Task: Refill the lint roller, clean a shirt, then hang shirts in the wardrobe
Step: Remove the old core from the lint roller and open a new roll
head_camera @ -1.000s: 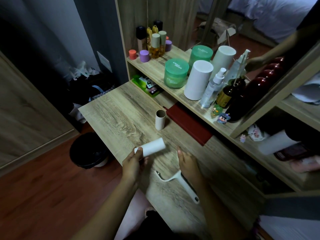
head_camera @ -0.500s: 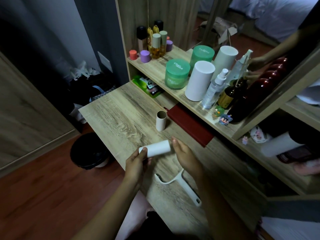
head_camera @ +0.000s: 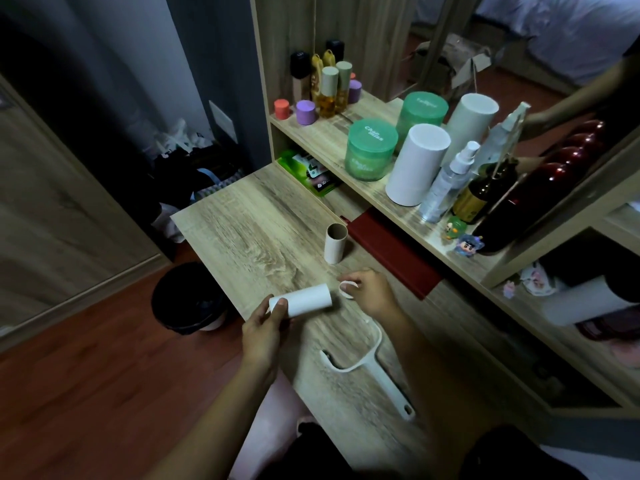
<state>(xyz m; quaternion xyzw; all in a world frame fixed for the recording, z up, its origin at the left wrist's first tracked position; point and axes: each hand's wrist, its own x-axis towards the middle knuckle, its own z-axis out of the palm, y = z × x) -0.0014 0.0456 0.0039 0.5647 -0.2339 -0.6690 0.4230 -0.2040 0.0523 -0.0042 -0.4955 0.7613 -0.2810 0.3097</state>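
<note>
My left hand [head_camera: 263, 329] grips the near end of a white lint roll refill [head_camera: 304, 300], held level just above the wooden desk [head_camera: 242, 230]. My right hand [head_camera: 369, 292] pinches a small white round cap [head_camera: 347, 289] just off the roll's far end. The white lint roller handle [head_camera: 372, 374] lies flat on the desk below my right hand, with no roll on it. An empty cardboard core [head_camera: 335, 243] stands upright further back on the desk.
A shelf [head_camera: 332, 143] behind the desk carries green jars [head_camera: 370, 150], a white cylinder [head_camera: 415, 164], spray bottles and small figures. A red book [head_camera: 391, 251] lies under the shelf. A black bin [head_camera: 188, 299] stands on the floor left of the desk.
My right hand rose from the desk by the handle to the roll's far end and now holds a small white cap a little apart from it. The left hand kept its grip.
</note>
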